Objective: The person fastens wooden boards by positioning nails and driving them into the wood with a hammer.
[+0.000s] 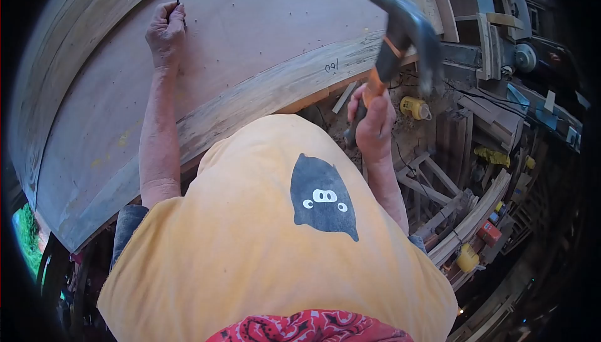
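Note:
My right hand (374, 120) grips a claw hammer (407, 23) by its black and orange handle, raised beside the wooden panel (250, 35). The hammer's head is smeared by motion. At the left, my left hand (166, 32) is closed in a pinch on a thin dark nail (178, 2), resting on the panel's surface. Most of the nail is hidden by the fingers. Small dark spots, like nail heads, dot the panel in rows. Along its near edge runs a pale curved board (275, 82) with a handwritten mark.
A yellow container (413, 108) lies on the floor right of the panel. Wooden frames (438, 182), long strips (479, 214), cables and a red box (489, 233) crowd the right side. Another curved board (81, 41) borders the panel's far left.

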The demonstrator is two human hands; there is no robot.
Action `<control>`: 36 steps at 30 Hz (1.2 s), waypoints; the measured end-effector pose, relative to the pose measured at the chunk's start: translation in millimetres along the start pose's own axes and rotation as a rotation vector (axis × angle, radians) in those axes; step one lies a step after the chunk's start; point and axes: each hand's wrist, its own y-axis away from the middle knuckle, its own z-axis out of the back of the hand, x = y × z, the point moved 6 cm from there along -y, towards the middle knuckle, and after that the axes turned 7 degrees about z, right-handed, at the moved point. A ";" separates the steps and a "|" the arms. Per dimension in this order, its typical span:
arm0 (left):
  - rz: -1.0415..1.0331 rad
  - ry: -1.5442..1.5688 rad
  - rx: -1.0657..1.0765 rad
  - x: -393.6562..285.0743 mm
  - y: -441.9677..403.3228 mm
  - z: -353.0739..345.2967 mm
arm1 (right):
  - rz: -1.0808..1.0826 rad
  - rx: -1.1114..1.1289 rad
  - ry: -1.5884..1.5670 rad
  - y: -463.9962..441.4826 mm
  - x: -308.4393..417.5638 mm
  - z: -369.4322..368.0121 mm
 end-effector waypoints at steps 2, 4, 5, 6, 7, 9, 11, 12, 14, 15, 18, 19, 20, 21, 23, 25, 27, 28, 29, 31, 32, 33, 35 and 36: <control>-0.032 -0.006 -0.012 -3.9 0.0 -0.6 | 0.150 -0.060 0.032 0.6 5.1 -1.2; -0.063 -0.020 -0.024 -3.5 -2.6 0.4 | -0.088 0.065 0.220 8.4 -55.1 -2.4; -0.077 -0.026 -0.027 -2.0 -2.1 0.7 | -0.209 0.125 0.315 14.2 -88.7 -1.2; -0.059 -0.004 -0.017 1.2 0.8 0.6 | -0.188 0.131 0.379 9.8 -87.7 -4.7; -0.044 0.026 -0.014 4.4 1.9 -3.1 | -0.210 0.099 0.326 6.3 -85.6 0.4; -0.040 0.024 -0.009 5.2 0.0 -1.8 | -0.267 0.030 0.192 5.3 -69.7 1.8; -0.047 -0.010 -0.018 1.7 -1.4 -1.7 | -0.166 -0.017 0.094 -1.2 -31.0 1.9; -0.047 -0.007 -0.017 1.7 -1.9 -0.3 | -0.115 -0.037 0.041 -2.5 -20.3 0.1; -0.047 0.007 -0.010 2.1 -2.5 -1.6 | -0.038 -0.080 0.056 2.4 -16.4 -1.4; -0.064 0.011 -0.017 0.4 -3.5 -1.4 | 0.003 -0.099 0.064 3.5 -16.4 -2.2; -0.080 0.007 -0.036 -3.3 0.5 -0.4 | -0.210 0.091 0.272 11.5 -94.0 -7.3; -0.067 -0.005 -0.034 -4.4 2.8 -0.9 | -0.251 0.089 0.236 17.1 -98.7 -4.5; -0.057 -0.016 -0.042 -6.0 1.7 0.6 | -0.283 0.092 0.201 19.2 -101.5 -0.8; -0.054 -0.011 -0.044 -6.0 -1.4 3.4 | -0.317 0.093 0.162 19.0 -95.9 -3.4; -0.033 0.004 -0.023 -1.7 -0.8 0.6 | -0.328 0.050 0.096 20.6 -68.6 -8.3; -0.037 0.002 -0.027 1.6 -3.8 0.1 | -0.265 0.012 0.042 13.6 -48.0 -12.1; -0.043 -0.016 -0.027 3.6 -2.3 2.0 | -0.154 -0.034 -0.003 14.8 -35.5 -13.9; -0.049 -0.027 -0.028 2.5 -2.0 2.0 | -0.184 -0.030 -0.010 20.9 -40.6 -16.3; -0.056 -0.035 -0.032 0.7 -3.1 1.4 | -0.208 -0.023 -0.014 26.9 -50.8 -18.1; -0.069 -0.035 -0.033 -3.0 -2.7 0.3 | -0.216 0.064 0.087 35.6 -77.7 -20.0; -0.075 -0.036 -0.032 -4.9 -0.9 -0.1 | -0.199 0.142 0.191 36.8 -95.3 -20.0; -0.065 -0.031 -0.032 -5.5 0.0 -1.3 | -0.176 0.219 0.295 32.0 -92.8 -25.4; -0.047 -0.027 -0.040 -6.7 1.0 1.6 | -0.190 0.188 0.255 30.1 -83.7 -26.1; -0.052 -0.024 -0.031 -3.9 3.1 0.9 | -0.220 0.166 0.204 31.1 -71.2 -27.1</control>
